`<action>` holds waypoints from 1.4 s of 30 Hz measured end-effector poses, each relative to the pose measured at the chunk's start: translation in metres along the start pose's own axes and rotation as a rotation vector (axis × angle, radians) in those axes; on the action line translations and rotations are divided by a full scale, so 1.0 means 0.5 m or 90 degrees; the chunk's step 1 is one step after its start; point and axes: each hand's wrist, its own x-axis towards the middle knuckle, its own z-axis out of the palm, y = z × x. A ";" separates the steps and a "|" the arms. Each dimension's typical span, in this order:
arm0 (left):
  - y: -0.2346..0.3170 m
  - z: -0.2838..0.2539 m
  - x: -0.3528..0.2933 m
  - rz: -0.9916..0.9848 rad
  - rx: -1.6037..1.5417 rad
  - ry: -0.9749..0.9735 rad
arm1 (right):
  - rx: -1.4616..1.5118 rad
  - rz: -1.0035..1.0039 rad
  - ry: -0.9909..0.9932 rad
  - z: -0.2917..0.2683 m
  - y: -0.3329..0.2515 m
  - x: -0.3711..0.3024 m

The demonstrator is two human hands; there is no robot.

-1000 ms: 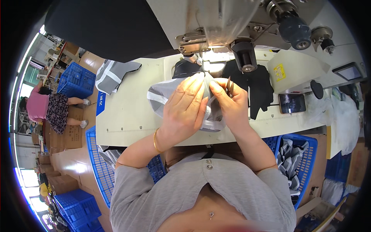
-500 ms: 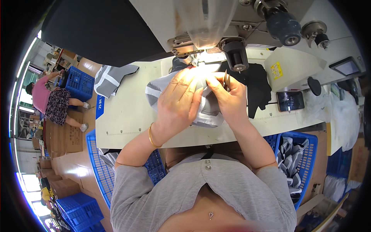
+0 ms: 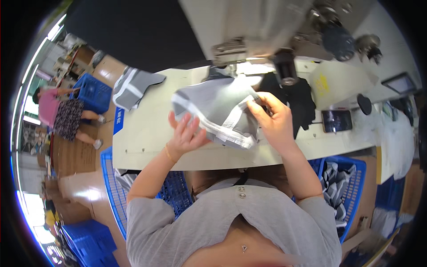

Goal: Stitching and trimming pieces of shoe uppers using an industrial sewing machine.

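A grey fabric piece with white strips (image 3: 218,104) hangs over the table in front of the sewing machine (image 3: 249,49). My right hand (image 3: 276,120) pinches its right edge between thumb and fingers. Beside the cloth's lower left edge is my left hand (image 3: 187,137), its fingers spread and palm turned up; whether the fingertips touch the cloth is hard to tell. The small metal snips seen in my right hand earlier are not clearly visible now.
Black cloth (image 3: 302,104) lies right of the machine's needle area. Another grey-and-white piece (image 3: 133,89) rests at the table's left end. Blue baskets (image 3: 356,191) stand below the table, one with cloth pieces. Farther left, a person in pink (image 3: 48,107) handles a blue crate (image 3: 91,91).
The fabric piece has come away from the lit needle area, turned and spread toward me. My left hand has let go and moved down left; my right hand has shifted slightly right.
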 end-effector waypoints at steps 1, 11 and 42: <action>-0.020 -0.013 -0.019 -0.054 0.042 -0.078 | 0.015 -0.014 -0.028 0.003 0.012 0.008; -0.071 -0.115 0.152 -0.442 -0.291 -0.263 | -0.061 -0.434 -0.260 0.045 -0.035 0.030; 0.072 -0.063 0.135 -0.255 -0.442 -0.305 | 0.234 0.383 -0.577 0.033 0.028 -0.078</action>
